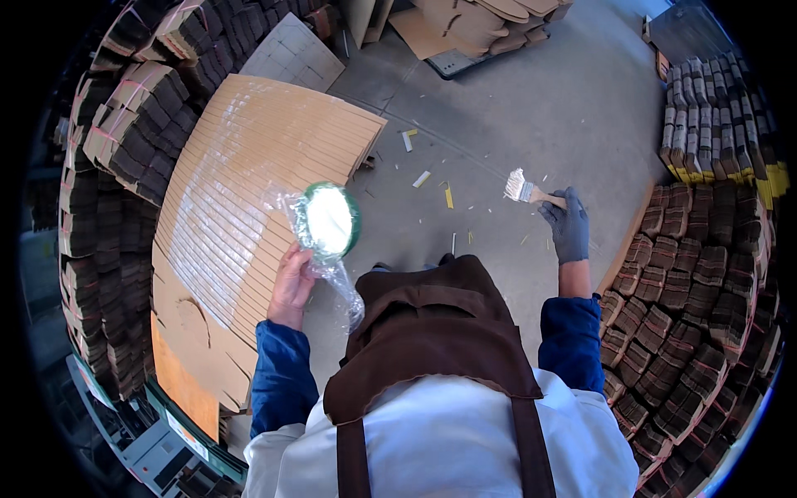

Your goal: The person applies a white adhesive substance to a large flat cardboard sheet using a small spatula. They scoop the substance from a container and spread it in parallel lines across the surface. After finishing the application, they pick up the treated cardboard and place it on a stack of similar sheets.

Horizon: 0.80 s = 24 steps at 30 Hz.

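Note:
My left hand (292, 285), bare, holds a round green bowl (331, 221) of white paste, lined with crinkled clear plastic that hangs down below it. The bowl sits just off the right edge of a fanned stack of flat cardboard sheets (241, 174). My right hand (568, 226), in a grey glove, grips the wooden handle of a paintbrush (523, 191) with pale bristles pointing left, held out over the concrete floor. The two hands are well apart. I wear blue sleeves and a brown apron.
Bundled folded cartons are stacked on the left (124, 141) and on the right (689, 274). More flat cardboard (481, 21) lies at the far end. Small scraps (422, 178) litter the grey concrete floor (515, 100). A grey machine edge (158, 452) shows at lower left.

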Available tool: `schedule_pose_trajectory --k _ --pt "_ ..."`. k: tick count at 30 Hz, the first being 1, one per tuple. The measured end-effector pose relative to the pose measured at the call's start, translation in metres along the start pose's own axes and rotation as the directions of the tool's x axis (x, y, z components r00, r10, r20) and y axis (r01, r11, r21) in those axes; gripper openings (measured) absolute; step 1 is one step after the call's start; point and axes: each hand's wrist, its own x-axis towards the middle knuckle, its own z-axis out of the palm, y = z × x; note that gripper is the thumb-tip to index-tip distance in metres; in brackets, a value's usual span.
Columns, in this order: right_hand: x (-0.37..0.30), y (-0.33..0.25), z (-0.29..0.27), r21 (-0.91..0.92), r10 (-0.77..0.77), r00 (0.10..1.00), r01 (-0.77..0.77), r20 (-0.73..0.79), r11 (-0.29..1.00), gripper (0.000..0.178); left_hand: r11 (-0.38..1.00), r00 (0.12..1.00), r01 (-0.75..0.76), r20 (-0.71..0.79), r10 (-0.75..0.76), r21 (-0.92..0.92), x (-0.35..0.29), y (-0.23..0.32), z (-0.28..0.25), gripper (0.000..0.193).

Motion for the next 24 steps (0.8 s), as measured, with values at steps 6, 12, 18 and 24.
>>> schedule_pose_trajectory --k 6,12,18,24 --pt "0.073 -0.008 -0.015 -0.077 -0.028 1.0 0.027 -0.008 0.997 0.032 0.946 0.931 0.299 0.179 -0.319 0.127 0.124 -0.072 0.104 0.039" --pt "0.159 -0.012 -0.04 -0.203 -0.05 0.999 0.049 0.001 0.978 0.034 0.911 0.903 0.398 0.128 -0.41 0.11 0.267 -0.146 0.149 0.042" --pt "0.302 0.044 -0.015 -0.158 0.197 0.978 -0.205 -0.065 0.966 0.035 0.958 0.961 0.278 0.004 -0.278 -0.068 0.429 -0.208 0.133 0.041" --pt "0.488 0.219 0.037 -0.191 0.385 0.904 -0.351 0.185 0.917 0.036 0.983 0.956 0.027 -0.282 -0.078 -0.181 0.597 -0.26 0.063 0.035"
